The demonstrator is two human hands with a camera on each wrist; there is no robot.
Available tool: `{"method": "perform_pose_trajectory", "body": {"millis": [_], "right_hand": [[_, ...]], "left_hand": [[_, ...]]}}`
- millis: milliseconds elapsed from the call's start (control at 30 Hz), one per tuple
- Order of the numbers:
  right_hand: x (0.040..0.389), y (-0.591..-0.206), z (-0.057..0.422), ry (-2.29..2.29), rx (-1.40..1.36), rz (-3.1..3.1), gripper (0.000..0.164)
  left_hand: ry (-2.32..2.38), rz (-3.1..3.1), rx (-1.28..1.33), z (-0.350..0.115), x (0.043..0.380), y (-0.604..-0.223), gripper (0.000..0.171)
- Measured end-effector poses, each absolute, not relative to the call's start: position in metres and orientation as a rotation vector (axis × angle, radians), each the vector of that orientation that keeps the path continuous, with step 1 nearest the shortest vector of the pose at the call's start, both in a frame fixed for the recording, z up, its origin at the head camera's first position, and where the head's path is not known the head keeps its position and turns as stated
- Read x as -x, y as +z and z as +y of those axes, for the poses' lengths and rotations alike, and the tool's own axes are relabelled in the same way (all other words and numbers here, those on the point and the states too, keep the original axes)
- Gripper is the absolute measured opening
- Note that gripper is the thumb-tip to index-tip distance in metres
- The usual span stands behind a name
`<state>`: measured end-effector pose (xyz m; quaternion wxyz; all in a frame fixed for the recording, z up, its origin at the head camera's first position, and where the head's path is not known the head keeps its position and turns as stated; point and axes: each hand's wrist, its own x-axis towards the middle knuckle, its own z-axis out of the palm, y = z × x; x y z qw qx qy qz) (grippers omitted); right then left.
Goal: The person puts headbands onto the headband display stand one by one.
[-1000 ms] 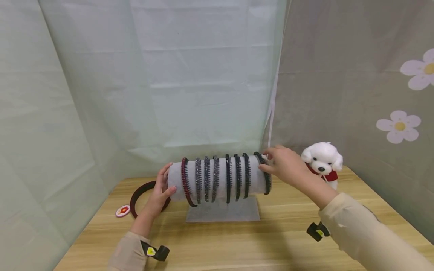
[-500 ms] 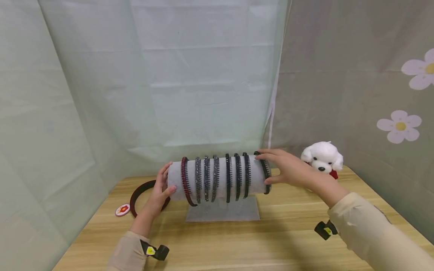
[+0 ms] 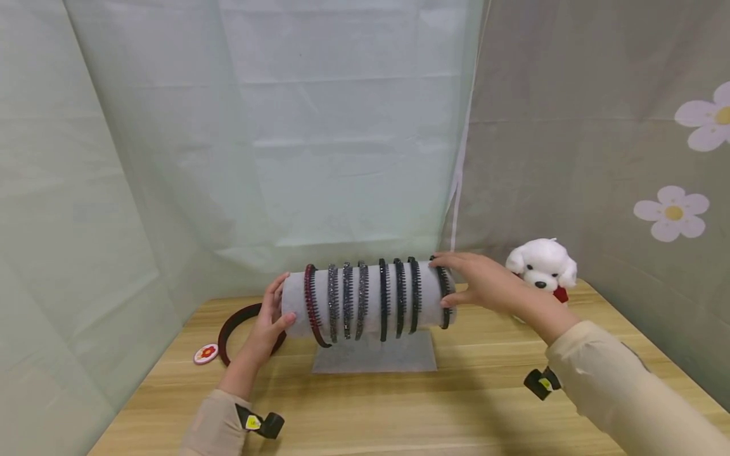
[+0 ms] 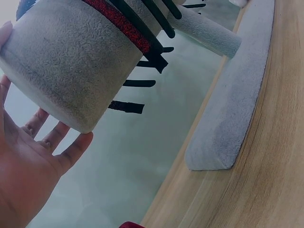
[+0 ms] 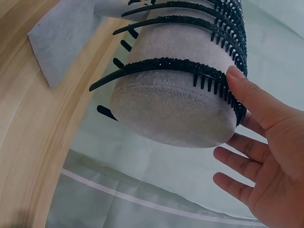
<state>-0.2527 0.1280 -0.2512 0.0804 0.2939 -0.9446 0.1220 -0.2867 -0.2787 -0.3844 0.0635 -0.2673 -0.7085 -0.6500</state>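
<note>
A grey plush headband display stand (image 3: 293, 292) bears a row of toothed headbands on its horizontal roll. My left hand (image 3: 267, 329) holds the roll's left end, thumb in front and fingers behind. Nearest that hand is a red glitter headband (image 3: 312, 304). At the opposite end my right hand (image 3: 485, 282) has thumb and fingers around a black headband (image 5: 161, 65), the outermost on the right. In the right wrist view the thumb presses on its studded band just above the teeth, with the lower fingers spread apart below the roll's end. The band's ends stick out beyond the roll.
A dark red hoop-shaped headband (image 3: 228, 332) lies on the wooden table (image 3: 365, 411) behind the left forearm, beside a round flower badge (image 3: 206, 353). A white plush dog (image 3: 542, 266) stands at right behind the right hand. Curtains (image 3: 342, 126) rise behind the table.
My right hand has shifted its grip, its thumb moving from the upper part of the black headband down its front. The headband now sits slightly further left on the roll. My left hand stays put.
</note>
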Motion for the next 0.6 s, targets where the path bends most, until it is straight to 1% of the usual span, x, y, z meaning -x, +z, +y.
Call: {"method": "perform_pose_trajectory", "body": {"millis": [233, 600], "right_hand": [[0.257, -0.249, 0.123, 0.405, -0.890, -2.837, 0.062], [0.265, -0.245, 0.117, 0.473, -0.811, -2.944, 0.064]], "left_hand": [[-1.966, -2.143, 0.809, -0.279, 0.286, -0.385, 0.066], [-1.955, -2.145, 0.802, -0.278, 0.286, -0.384, 0.065]]}}
